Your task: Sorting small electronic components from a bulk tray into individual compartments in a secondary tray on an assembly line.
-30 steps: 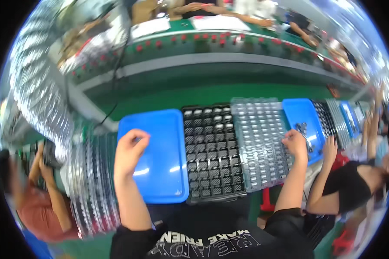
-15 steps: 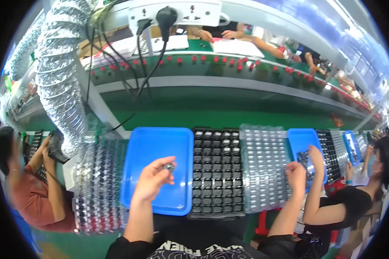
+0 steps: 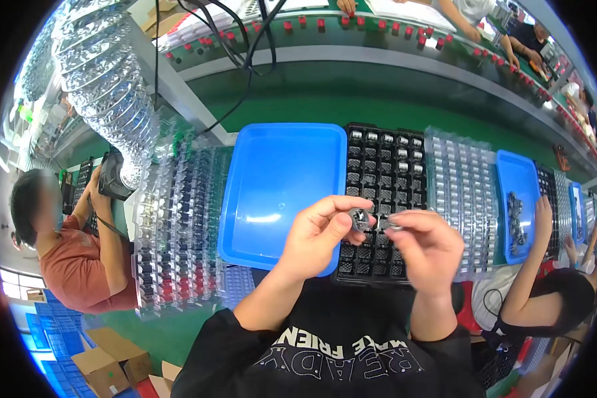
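Note:
Between the thumb and fingers of my left hand point(image 3: 310, 240) is a small round metal part point(image 3: 360, 219) with a dark, detailed face turned up. Close to its right, my right hand point(image 3: 432, 251) pinches a small silvery metal piece point(image 3: 395, 225), whose exact kind is too small to make out. The two pieces are apart. Both hands hover over the near part of a black compartment tray point(image 3: 386, 180), which has silver cylinders in some far cells. Left of it lies a blue tray point(image 3: 278, 159) with nothing in it; my left wrist crosses its near right corner.
Right of the black tray stands a clear plastic tray point(image 3: 436, 139) of silver cylinders, then another blue tray point(image 3: 521, 167) with metal parts. Stacked clear trays point(image 3: 179, 219) and a silver hose point(image 3: 106, 73) are at left. Co-workers sit left point(image 3: 83, 275) and right point(image 3: 544, 302).
The view has shifted, so the trays sit higher and further right. My right hand has come from the clear tray to my left hand, which has moved from the blue tray toward the black one.

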A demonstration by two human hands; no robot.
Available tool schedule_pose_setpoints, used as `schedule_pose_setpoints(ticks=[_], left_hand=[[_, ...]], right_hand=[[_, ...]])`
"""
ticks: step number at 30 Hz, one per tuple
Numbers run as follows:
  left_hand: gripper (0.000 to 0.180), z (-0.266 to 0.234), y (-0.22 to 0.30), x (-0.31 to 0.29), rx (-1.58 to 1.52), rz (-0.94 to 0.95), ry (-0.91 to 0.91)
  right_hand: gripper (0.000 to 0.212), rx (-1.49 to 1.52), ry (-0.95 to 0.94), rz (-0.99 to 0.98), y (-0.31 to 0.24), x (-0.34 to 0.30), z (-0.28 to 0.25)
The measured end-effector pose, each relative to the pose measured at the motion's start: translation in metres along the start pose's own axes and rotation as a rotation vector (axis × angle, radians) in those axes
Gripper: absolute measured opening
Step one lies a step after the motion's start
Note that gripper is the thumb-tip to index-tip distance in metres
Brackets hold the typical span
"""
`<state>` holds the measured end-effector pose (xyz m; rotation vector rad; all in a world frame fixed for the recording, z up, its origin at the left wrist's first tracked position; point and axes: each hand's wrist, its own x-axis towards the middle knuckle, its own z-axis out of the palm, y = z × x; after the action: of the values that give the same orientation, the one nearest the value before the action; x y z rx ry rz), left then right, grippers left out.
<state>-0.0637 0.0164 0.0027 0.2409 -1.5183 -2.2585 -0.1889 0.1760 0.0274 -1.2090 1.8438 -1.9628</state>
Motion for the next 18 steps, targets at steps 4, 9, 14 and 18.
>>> schedule_pose_setpoints(ticks=[4, 9, 14, 18], left_hand=[[0.034, 0.005, 0.006, -0.011, 0.015, 0.065, -0.062], [0.034, 0.010, 0.010, -0.017, 0.055, 0.147, 0.004], [0.033, 0.008, 0.006, -0.018, 0.064, 0.129, 0.004], [0.030, 0.010, 0.003, -0.015, 0.098, 0.086, -0.005]], right_hand=[[0.025, -0.143, -0.048, -0.146, -0.017, 0.010, 0.018], [0.031, -0.196, -0.110, -0.260, -0.016, 0.010, 0.021], [0.030, -0.212, -0.107, -0.235, -0.011, 0.008, 0.021], [0.029, -0.353, -0.075, -0.283, -0.006, 0.004, 0.019]])
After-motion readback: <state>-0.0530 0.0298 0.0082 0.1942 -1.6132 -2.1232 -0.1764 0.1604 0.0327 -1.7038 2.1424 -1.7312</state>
